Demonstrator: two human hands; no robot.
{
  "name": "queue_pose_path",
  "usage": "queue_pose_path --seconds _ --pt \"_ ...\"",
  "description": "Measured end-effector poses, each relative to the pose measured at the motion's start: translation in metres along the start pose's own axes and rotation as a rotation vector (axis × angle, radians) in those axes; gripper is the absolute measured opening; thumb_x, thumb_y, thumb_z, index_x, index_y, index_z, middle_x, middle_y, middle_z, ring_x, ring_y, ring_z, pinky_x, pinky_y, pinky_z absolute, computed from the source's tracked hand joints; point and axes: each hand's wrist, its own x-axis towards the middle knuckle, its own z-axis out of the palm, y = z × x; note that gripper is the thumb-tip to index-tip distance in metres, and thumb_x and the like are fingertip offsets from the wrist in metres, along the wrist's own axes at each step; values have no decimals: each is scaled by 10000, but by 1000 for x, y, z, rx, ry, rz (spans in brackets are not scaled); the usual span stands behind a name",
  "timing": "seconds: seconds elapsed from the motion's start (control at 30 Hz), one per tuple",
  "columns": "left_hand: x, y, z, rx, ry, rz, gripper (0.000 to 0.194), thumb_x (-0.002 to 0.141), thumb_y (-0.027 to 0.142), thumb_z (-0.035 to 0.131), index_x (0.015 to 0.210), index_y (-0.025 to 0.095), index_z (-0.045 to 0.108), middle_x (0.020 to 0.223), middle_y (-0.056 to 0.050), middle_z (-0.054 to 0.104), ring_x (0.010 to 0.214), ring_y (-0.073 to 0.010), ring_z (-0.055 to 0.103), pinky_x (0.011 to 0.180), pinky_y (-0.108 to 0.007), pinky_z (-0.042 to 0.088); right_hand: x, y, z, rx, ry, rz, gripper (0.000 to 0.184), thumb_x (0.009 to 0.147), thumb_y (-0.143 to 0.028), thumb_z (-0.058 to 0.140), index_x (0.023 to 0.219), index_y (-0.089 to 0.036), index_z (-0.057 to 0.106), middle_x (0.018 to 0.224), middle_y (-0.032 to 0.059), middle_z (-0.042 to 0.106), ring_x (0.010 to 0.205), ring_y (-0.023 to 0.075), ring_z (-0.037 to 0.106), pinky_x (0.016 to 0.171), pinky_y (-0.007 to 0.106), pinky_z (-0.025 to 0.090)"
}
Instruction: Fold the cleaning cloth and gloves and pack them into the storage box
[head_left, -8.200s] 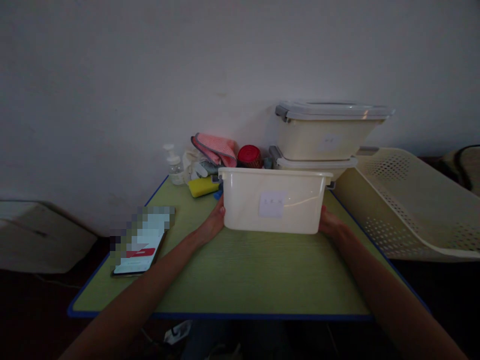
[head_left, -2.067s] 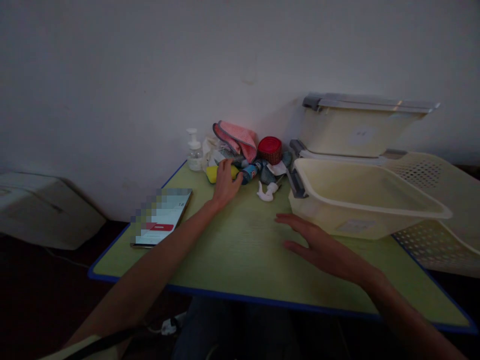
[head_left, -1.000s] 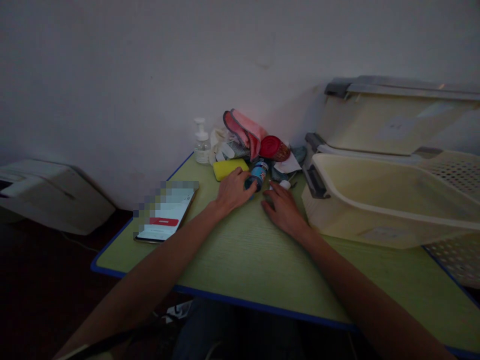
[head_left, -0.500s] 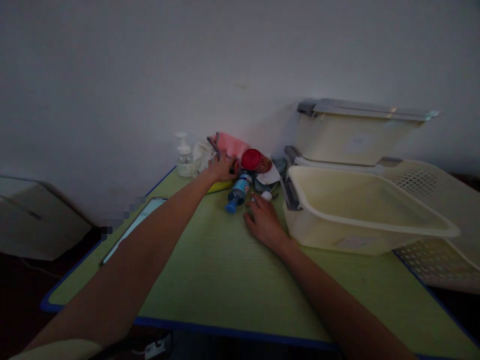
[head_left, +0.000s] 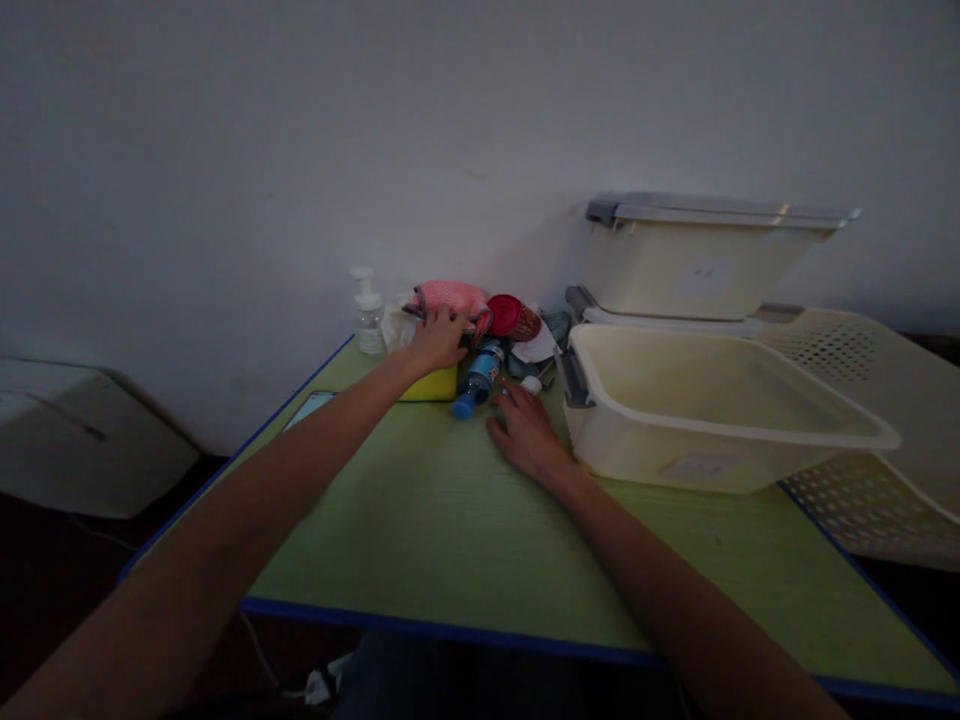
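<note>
My left hand (head_left: 435, 340) reaches to the back of the green table (head_left: 450, 520) and rests, fingers curled, on a pink cloth (head_left: 450, 297) above a yellow sponge (head_left: 431, 385). Whether it grips the cloth I cannot tell. My right hand (head_left: 525, 435) lies on the tabletop with its fingers spread, fingertips by a small white spray nozzle (head_left: 531, 384). A blue-capped bottle (head_left: 475, 382) lies on its side between my hands. A red round object (head_left: 512, 317) sits just behind it.
An open cream bin (head_left: 712, 410) rests tilted at the right, its grey handle near my right hand. Two lidded bins (head_left: 697, 265) are stacked behind it, beside a perforated basket (head_left: 862, 420). A pump bottle (head_left: 367, 315) stands by the wall. A phone (head_left: 307, 405) peeks out past my left forearm.
My left hand has settled onto the pink cloth and pressed it lower. My right hand stays by the nozzle. The view has shifted slightly, hiding more of the phone.
</note>
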Motion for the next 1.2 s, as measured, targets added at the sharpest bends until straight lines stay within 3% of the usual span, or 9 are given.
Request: queue_pose_path --seconds 0.1,0.23,0.43,0.57,0.77,1.0,1.2 --pt "-25 17 2 -68 32 39 682 816 408 535 1396 160 274 1352 -211 370 1245 -352 401 967 -476 374 1 0 2 4 9 -5 312 848 -241 471 1089 -72 577 1334 228 447 1242 302 410 1035 484 312" --pt "-56 37 23 -309 -18 69 606 821 472 508 1321 147 403 1275 -191 471 1167 -311 499 958 -437 393 2 1 4 15 24 -16 330 840 -217 464 1110 -58 565 1316 234 463 1234 303 420 1039 481 309" --pt "-70 40 46 -344 50 38 558 854 380 461 1328 96 380 1290 -192 479 1216 -285 458 1017 -432 361 3 2 5 49 48 -21 320 835 -215 449 1094 -61 559 1297 235 478 1230 310 425 1031 493 315" --pt "-77 33 48 -369 73 105 617 748 243 586 1323 133 392 1339 -162 444 1232 -277 445 1057 -430 338 4 4 4 100 76 -16 327 810 -200 464 1118 -102 518 1246 198 525 1190 273 463 1002 451 361" --pt "-86 31 43 -494 195 168 527 705 45 514 1222 145 487 1324 -133 482 1218 -232 473 1057 -401 364 4 8 5 165 103 27 428 755 -204 515 1166 -109 444 1132 166 576 1075 263 535 928 411 423" --pt "-78 30 17 -859 459 -83 288 757 186 610 1036 178 539 1080 -67 643 1031 -186 594 945 -351 445 1 6 2 186 107 63 424 756 -218 485 1161 -115 411 1117 174 571 1044 261 552 910 391 435" --pt "-69 13 25 -1191 635 -418 240 755 271 613 946 183 498 921 -32 622 870 -143 608 792 -279 489 3 8 3 167 113 114 399 766 -254 472 1129 -105 400 1111 208 574 1046 284 556 894 408 438"
